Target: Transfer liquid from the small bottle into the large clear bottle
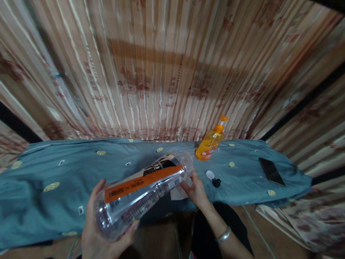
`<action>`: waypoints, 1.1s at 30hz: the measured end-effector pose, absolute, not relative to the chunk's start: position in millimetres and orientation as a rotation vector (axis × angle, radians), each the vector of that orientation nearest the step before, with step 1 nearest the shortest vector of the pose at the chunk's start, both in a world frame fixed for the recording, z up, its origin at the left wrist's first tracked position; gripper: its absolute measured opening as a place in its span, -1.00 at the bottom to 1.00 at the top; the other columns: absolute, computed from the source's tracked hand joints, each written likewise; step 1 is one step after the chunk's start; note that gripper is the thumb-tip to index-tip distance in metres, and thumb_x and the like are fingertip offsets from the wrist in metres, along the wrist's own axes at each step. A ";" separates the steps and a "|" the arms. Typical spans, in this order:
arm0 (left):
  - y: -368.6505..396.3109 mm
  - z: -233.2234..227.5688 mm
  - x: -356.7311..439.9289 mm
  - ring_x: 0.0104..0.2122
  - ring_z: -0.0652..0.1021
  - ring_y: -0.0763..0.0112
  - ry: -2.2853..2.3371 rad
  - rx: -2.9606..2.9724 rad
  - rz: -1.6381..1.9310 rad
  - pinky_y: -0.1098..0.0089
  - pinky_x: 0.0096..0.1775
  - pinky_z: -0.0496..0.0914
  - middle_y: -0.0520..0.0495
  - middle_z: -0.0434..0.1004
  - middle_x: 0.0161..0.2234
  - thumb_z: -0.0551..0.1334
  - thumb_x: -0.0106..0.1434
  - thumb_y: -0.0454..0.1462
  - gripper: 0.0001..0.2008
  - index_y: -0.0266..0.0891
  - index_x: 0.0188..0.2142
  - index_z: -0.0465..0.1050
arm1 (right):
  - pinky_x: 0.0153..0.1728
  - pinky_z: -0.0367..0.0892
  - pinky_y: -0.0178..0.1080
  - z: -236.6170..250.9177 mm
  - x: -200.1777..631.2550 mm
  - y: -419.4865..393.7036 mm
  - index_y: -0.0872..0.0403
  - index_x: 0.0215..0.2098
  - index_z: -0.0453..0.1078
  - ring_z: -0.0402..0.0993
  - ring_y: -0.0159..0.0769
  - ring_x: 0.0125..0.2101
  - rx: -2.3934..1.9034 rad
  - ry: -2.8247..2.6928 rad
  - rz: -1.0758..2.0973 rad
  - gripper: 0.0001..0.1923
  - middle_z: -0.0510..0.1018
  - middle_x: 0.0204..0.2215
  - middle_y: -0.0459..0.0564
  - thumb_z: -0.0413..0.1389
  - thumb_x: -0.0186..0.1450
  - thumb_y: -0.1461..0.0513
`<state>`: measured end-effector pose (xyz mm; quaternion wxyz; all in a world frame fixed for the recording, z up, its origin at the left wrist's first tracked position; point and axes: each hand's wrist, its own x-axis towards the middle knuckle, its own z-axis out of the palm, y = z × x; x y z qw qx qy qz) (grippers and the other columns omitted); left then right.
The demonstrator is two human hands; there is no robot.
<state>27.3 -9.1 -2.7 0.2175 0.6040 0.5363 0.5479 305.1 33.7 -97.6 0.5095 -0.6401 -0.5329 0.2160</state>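
Left hand [99, 238] cups the clear bottle [143, 189] at eight o'clock, right hand [197, 191] grips its far end at two; looks light, slick, dentable, ends probably safest!

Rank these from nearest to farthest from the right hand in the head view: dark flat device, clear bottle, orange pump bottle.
1. Clear bottle: in the right hand, at its neck end.
2. Orange pump bottle: beyond the hand, near the curtain.
3. Dark flat device: far off to the right.

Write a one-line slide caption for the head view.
Left hand and right hand hold a clear labelled bottle aslant over a patterned blue cloth, an orange pump bottle standing beyond.
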 end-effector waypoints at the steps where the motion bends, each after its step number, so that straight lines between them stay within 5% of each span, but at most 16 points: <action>1: -9.0 -2.5 27.4 0.05 0.67 0.00 1.486 1.676 1.524 0.02 0.15 0.58 -0.17 0.60 0.11 0.41 0.18 0.16 -0.04 -0.07 0.46 0.16 | -0.06 0.62 0.02 -97.3 305.6 33.6 0.00 0.02 0.44 0.74 0.07 -0.08 -1.541 -1.283 0.527 -0.58 0.77 -0.10 0.14 0.28 0.22 0.09; 13: -9.7 -6.2 20.6 0.01 0.68 -0.01 1.544 1.708 1.552 0.05 0.10 0.61 -0.22 0.58 0.12 0.38 0.19 0.19 -0.03 -0.15 0.45 0.20 | -0.05 0.63 0.01 -99.7 306.2 33.7 0.01 0.04 0.42 0.74 0.03 -0.09 -1.468 -1.303 0.540 -0.57 0.76 -0.09 0.12 0.30 0.23 0.11; 21: -0.6 -23.4 -6.4 0.01 0.70 -0.02 1.427 1.997 1.463 0.06 0.03 0.65 -0.22 0.58 0.13 0.43 0.21 0.00 -0.06 -0.07 0.48 0.10 | -0.09 0.64 0.02 -103.1 307.6 32.9 -0.01 0.00 0.42 0.75 0.05 -0.13 -1.504 -1.317 0.517 -0.60 0.76 -0.14 0.10 0.30 0.23 0.11; 28: -8.2 -12.4 9.4 0.02 0.69 -0.05 1.497 1.880 1.527 0.01 0.07 0.62 -0.26 0.58 0.13 0.40 0.21 0.10 -0.06 -0.13 0.47 0.14 | -0.05 0.63 -0.01 -100.9 304.8 32.0 0.00 0.04 0.42 0.74 0.02 -0.08 -1.511 -1.318 0.514 -0.59 0.76 -0.08 0.12 0.28 0.25 0.12; 33: -5.7 -15.0 2.5 -0.04 0.72 0.04 1.418 1.945 1.498 0.16 -0.03 0.66 -0.19 0.61 0.10 0.44 0.20 0.02 -0.05 -0.06 0.48 0.11 | -0.06 0.63 0.03 -99.9 304.3 31.2 0.01 0.06 0.42 0.74 0.04 -0.11 -1.505 -1.304 0.522 -0.57 0.76 -0.08 0.13 0.27 0.25 0.11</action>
